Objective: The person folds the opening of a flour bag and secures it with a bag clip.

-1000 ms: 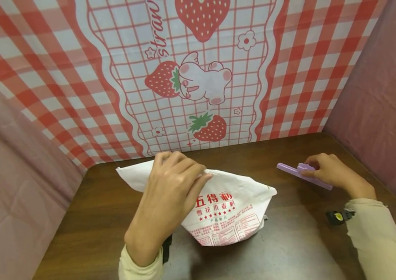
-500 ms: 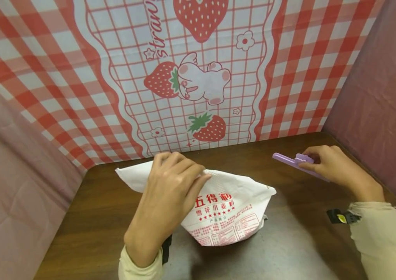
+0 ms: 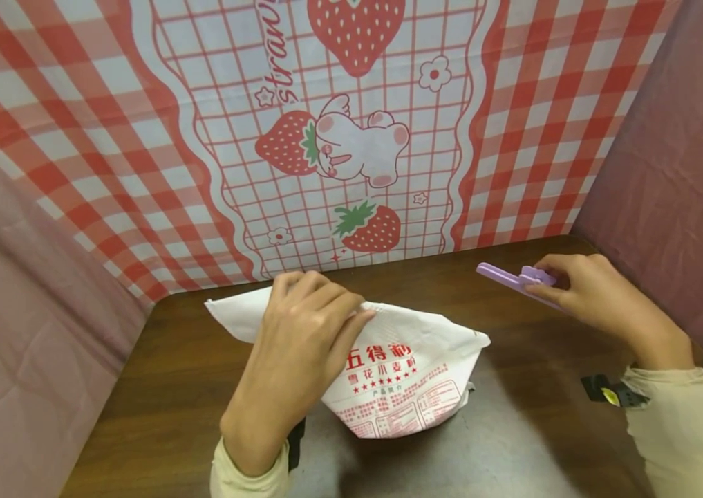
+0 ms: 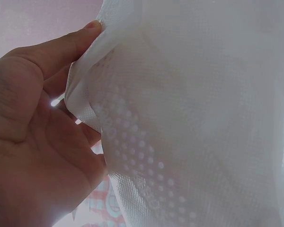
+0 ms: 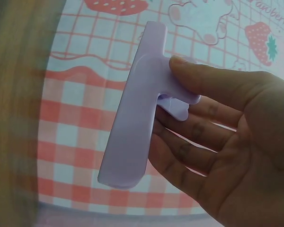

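Note:
A white flour bag (image 3: pixel 413 353) with red Chinese print stands on the table at centre. My left hand (image 3: pixel 307 346) grips its folded top edge from above. In the left wrist view, the thumb and fingers pinch the white woven sheet of the bag (image 4: pixel 194 104). On the right, my right hand (image 3: pixel 594 294) holds a purple bag sealing clip (image 3: pixel 507 277) above the table. The right wrist view shows the clip's long bar (image 5: pixel 132 109) upright, with the thumb on one handle tab and the fingers behind the other.
The brown wooden table (image 3: pixel 189 387) has a red-and-white strawberry-print cloth (image 3: pixel 357 159) hanging behind it. Pink curtains (image 3: pixel 27 332) close off the left and right sides. A dark wrist strap piece (image 3: pixel 612 391) sits by the right sleeve.
My right hand has lifted the purple clip from the tabletop and brought it slightly up and left. The left hand and the bag stay in place.

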Demonstrator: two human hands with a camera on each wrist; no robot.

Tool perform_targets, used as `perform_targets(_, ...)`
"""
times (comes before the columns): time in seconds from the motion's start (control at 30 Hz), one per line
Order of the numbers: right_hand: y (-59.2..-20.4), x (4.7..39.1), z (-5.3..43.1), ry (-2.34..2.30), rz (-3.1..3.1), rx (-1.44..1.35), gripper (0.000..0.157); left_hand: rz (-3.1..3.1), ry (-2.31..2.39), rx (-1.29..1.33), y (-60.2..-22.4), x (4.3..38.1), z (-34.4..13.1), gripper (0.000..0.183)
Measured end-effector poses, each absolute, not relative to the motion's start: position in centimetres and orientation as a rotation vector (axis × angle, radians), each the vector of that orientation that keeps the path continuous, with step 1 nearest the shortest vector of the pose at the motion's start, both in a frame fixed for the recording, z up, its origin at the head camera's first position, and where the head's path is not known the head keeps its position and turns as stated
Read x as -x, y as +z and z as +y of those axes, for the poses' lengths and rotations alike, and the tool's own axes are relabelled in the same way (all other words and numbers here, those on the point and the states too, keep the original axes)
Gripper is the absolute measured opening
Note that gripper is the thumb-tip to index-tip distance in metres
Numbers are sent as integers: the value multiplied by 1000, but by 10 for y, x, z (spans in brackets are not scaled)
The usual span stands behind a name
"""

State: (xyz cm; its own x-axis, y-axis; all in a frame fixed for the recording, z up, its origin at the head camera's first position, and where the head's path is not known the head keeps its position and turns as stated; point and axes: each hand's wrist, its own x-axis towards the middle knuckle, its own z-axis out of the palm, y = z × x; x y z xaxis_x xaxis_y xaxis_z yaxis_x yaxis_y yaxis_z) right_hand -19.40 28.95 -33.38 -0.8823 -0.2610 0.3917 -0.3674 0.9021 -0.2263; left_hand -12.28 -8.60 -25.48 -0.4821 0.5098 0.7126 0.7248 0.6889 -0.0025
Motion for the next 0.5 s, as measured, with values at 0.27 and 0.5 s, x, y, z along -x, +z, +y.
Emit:
perform_targets(0.27,-323,183,278,461,-2690,-413,21,-2206,-392,941,-255,122,-86,16)
perform_targets(0.5,-315,173,270,470,-2642,-442,20,-2202,-390,942,-255,122,-86,16)
